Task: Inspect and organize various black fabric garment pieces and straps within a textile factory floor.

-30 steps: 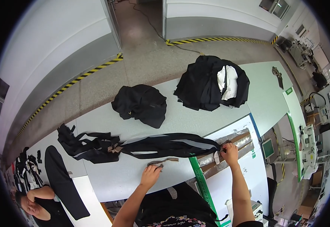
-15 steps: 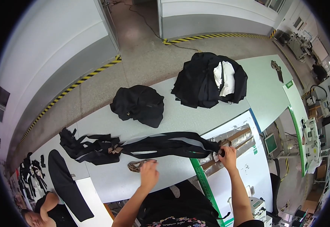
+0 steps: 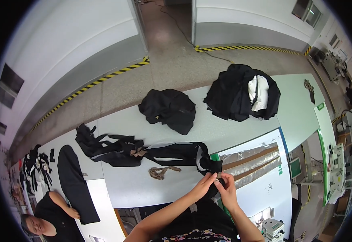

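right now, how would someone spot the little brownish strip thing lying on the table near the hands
Start at the long grey table and find the long black garment stretched across its middle. Just below that garment, to the left of the two hands, lies a small crumpled tan strip by itself. It is the only loose light-brown piece there; everything around it is black cloth.

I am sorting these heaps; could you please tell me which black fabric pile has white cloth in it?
The large black fabric pile at the table's far right; white cloth shows on top.
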The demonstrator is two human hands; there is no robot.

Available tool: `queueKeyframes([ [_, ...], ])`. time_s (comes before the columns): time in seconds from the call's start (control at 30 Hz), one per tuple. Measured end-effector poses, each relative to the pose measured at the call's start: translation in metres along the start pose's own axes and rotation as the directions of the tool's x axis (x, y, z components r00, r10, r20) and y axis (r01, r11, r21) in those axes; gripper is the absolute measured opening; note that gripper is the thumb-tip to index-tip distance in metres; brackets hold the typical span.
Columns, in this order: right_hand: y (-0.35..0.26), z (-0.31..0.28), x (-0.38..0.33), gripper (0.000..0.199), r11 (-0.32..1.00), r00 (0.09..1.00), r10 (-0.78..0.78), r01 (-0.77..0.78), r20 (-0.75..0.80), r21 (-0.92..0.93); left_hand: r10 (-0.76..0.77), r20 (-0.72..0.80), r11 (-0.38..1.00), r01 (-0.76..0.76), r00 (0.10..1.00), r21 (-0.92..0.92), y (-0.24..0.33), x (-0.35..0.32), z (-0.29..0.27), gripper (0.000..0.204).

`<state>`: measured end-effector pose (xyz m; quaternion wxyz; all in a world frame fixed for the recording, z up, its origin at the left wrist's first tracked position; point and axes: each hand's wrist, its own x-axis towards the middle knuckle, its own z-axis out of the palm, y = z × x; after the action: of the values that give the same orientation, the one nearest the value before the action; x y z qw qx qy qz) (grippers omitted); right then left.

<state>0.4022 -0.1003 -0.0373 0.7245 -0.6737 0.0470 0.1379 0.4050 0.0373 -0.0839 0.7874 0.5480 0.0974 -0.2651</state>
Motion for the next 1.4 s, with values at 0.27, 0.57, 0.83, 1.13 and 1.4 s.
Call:
queueKeyframes([
  [0.27, -0.024, 0.012, 0.014, 0.014, 0.907, 0.984, -0.018, 0.091, 0.18, -0.411, 0.252, -0.031, 0.967, -0.25, 0.967, 0.053, 0.022, -0.043, -0.025, 0.043],
  [0.57, -0.054, 0.071, 0.039, 0.022, 0.494, 0.715, -0.47, 0.699, 0.517, -0.518, 0.208, -0.034, 0.977, -0.209, 0.977, -0.035, 0.055, -0.1, -0.061, 0.038],
  [0.83, -0.065, 0.12, 0.032, 0.02, 0.68, 0.646, -0.354, 0.674, 0.677, -0.288, 0.138, 0.01, 0.894, -0.12, 0.99, -0.432, 0.061, -0.155, -0.095, 0.04],
  [1.13, -0.085, 0.151, 0.025, 0.015, 0.439, 0.395, -0.372, 0.872, 0.84, -0.216, 0.196, -0.016, 0.886, -0.185, 0.98, -0.425, 0.047, -0.172, -0.109, 0.039],
  [1.4, -0.083, 0.154, 0.024, 0.012, 0.625, 0.483, -0.238, 0.74, 0.843, -0.247, 0.159, 0.058, 0.951, -0.138, 0.986, -0.278, 0.055, -0.175, -0.109, 0.041],
])
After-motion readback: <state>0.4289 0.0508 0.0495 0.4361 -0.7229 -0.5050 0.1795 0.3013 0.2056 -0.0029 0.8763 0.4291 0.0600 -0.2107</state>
